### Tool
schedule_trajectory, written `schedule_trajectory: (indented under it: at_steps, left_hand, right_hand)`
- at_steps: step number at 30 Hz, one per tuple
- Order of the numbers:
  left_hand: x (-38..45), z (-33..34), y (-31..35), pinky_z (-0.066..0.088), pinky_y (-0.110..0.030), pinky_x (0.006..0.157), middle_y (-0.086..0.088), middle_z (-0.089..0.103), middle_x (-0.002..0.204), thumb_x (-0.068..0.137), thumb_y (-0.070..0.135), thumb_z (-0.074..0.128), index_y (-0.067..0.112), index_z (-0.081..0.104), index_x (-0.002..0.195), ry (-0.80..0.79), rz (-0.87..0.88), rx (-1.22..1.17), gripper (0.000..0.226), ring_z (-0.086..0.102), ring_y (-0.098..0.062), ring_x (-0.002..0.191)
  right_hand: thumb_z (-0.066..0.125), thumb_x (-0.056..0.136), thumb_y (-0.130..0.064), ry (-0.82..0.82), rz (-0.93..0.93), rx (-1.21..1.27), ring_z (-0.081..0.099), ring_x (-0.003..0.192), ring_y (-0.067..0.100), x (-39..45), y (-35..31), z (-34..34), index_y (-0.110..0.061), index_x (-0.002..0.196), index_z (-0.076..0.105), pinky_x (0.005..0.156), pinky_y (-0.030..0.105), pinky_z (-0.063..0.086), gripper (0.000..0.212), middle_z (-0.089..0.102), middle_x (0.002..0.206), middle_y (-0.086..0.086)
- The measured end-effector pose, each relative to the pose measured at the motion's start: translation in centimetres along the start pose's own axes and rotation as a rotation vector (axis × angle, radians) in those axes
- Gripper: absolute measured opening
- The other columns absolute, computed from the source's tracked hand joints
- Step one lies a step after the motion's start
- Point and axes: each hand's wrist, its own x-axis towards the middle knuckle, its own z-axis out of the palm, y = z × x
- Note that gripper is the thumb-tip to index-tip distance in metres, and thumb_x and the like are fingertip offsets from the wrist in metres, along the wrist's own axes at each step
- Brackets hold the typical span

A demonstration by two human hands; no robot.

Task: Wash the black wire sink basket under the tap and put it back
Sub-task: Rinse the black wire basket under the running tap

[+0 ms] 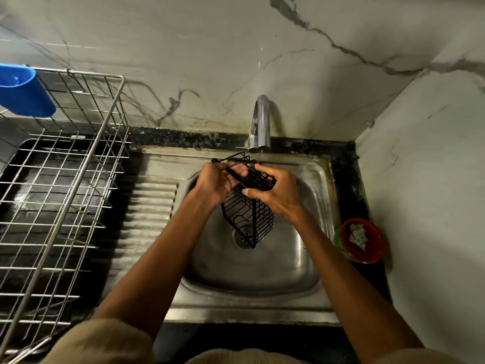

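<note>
Fingers (237,171) of both my hands curl round the upper end of the black wire sink basket (249,206), left hand (214,183) on its left side and right hand (273,191) clamped over its right edge, so it hangs tilted above the drain (242,236) of the steel sink (309,258), just below the chrome tap (261,122). Left of the ribbed drainboard (152,206) I see a silver wire dish rack (60,179) with a blue plastic cup (25,91), and on the dark tabletop (349,174) at right a red bowl (362,243) stands against the marble-patterned wall (420,179).

Dim light here, white marble-look wall (210,48) beyond my hands, steel dish rack (60,179) off to my left on dark countertop (349,174).
</note>
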Motion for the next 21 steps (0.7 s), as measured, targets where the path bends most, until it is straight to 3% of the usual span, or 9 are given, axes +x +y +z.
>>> schedule_trajectory:
  at_steps: [4,6,9,11,14,17,21]
  left_hand:
    - [0.6,0.9,-0.5,0.064,-0.034,0.071,-0.017,0.063,0.093,0.106,-0.002,0.027,-0.001,0.055,0.103,0.101,0.031,0.043,0.028,0.066,-0.025,0.086]
    - [0.4,0.6,-1.0,0.064,-0.033,0.066,-0.016,0.064,0.093,0.107,-0.003,0.023,-0.002,0.056,0.1,0.111,0.023,0.062,0.034,0.067,-0.026,0.085]
    - [0.2,0.0,-2.1,0.062,-0.038,0.072,-0.02,0.069,0.1,0.106,-0.002,0.024,-0.003,0.058,0.102,0.057,0.008,0.088,0.035,0.071,-0.029,0.087]
    - [-0.1,0.0,-3.0,0.062,-0.036,0.072,-0.017,0.072,0.095,0.106,-0.002,0.026,0.0,0.06,0.101,0.019,0.01,0.136,0.035,0.073,-0.025,0.081]
    - [-0.6,0.2,-3.9,0.056,-0.028,0.066,-0.014,0.072,0.101,0.106,0.005,0.026,0.007,0.065,0.104,-0.007,0.034,0.189,0.038,0.067,-0.022,0.087]
    - [-1.1,-0.1,-3.8,0.06,-0.025,0.062,-0.009,0.077,0.091,0.106,0.007,0.024,0.008,0.066,0.104,-0.018,0.033,0.191,0.042,0.072,-0.019,0.084]
    - [-1.8,-0.4,-3.9,0.063,-0.038,0.076,-0.015,0.074,0.087,0.103,-0.007,0.026,-0.001,0.062,0.099,-0.108,0.01,0.205,0.036,0.075,-0.024,0.077]
  right_hand:
    - [0.08,0.069,-0.049,-0.034,0.001,0.011,0.059,0.115,0.011,0.1,0.6,0.3,-0.018,0.136,0.059,0.096,0.026,0.05,0.076,0.063,0.132,0.002]
    - [0.066,0.078,-0.057,0.028,0.006,0.051,0.06,0.116,0.011,0.1,0.5,0.1,-0.022,0.13,0.064,0.1,0.037,0.051,0.063,0.065,0.129,-0.001]
    - [0.05,0.096,-0.052,0.052,-0.004,-0.089,0.051,0.131,0.017,0.9,-0.5,0.0,-0.027,0.141,0.053,0.111,0.04,0.041,0.052,0.054,0.144,-0.001]
    - [0.034,0.103,-0.051,-0.058,0.002,-0.282,0.028,0.147,0.018,1.5,-1.4,0.5,-0.029,0.154,0.032,0.121,0.041,0.024,0.056,0.029,0.161,-0.001]
    - [0.014,0.104,-0.053,-0.253,-0.108,-0.507,-0.005,0.152,0.008,1.6,-1.8,2.4,-0.028,0.158,0.01,0.125,0.044,-0.003,0.06,-0.003,0.166,-0.008]
    - [0.008,0.104,-0.054,-0.345,-0.156,-0.533,-0.011,0.15,0.004,1.8,-0.9,3.3,-0.028,0.158,0.003,0.124,0.042,-0.01,0.06,-0.009,0.164,-0.011]
    - [0.003,0.099,-0.063,-0.283,0.029,-0.549,-0.01,0.151,0.011,4.0,0.9,1.5,-0.028,0.158,0.001,0.122,0.044,-0.01,0.068,-0.011,0.165,-0.006]
